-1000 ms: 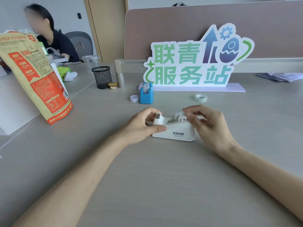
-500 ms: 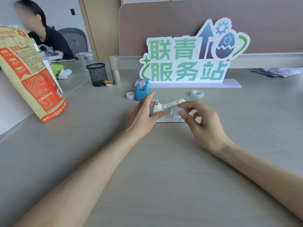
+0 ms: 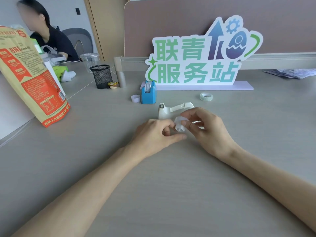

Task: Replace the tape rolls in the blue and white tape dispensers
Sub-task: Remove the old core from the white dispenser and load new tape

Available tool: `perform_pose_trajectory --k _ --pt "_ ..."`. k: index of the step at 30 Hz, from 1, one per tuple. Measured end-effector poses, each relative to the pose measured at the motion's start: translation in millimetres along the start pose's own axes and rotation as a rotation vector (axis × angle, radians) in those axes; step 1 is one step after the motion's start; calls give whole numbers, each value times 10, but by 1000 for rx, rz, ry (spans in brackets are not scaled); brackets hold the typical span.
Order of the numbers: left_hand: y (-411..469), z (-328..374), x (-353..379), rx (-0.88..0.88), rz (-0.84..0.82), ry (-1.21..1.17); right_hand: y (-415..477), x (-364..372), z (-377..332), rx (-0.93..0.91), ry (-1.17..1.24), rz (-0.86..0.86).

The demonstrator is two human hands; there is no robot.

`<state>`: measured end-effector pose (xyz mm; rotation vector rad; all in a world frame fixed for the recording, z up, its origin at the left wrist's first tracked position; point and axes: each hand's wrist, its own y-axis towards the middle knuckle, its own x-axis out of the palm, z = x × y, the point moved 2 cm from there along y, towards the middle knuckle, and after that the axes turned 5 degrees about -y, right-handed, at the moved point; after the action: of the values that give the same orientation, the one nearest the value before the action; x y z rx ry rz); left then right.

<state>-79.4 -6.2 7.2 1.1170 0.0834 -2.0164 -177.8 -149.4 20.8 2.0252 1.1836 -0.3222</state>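
The white tape dispenser (image 3: pixel 169 109) stands on the grey desk with its roll seat bare. Just in front of it both my hands hold a small white spool (image 3: pixel 179 124). My right hand (image 3: pixel 205 129) pinches the spool from the right, and my left hand (image 3: pixel 157 134) touches its left end with fingers curled. Behind stands the blue tape dispenser (image 3: pixel 149 94) with a roll in it. A small white empty core (image 3: pixel 135 98) lies left of it. A clear tape roll (image 3: pixel 206 96) lies flat at the right.
A printed sign (image 3: pixel 196 57) stands on a base behind the dispensers. A tall orange food bag (image 3: pixel 29 74) leans at the left. A black mesh cup (image 3: pixel 101 76) and a small pudding cup (image 3: pixel 113 85) sit further back. A person sits at the far left.
My right hand lifted the white spool out of the white dispenser and drew it toward me. My left hand let go of the dispenser's front and came to the spool.
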Motion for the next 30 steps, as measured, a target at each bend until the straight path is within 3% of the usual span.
perform_pose_trajectory --k 5,14,19,26,30 --pt "12 -16 0 49 28 -11 -19 10 -8 -9 66 -39" --pt "-16 -6 41 174 12 56 -22 -77 13 39 113 93" --pt "-6 -27 45 202 8 73 -132 -182 81 -30 -50 45" --pt "-14 -23 51 183 17 107 -141 -186 170 37 -191 -89" --pt "-11 -18 51 171 12 119 -17 -213 187 14 -155 47"
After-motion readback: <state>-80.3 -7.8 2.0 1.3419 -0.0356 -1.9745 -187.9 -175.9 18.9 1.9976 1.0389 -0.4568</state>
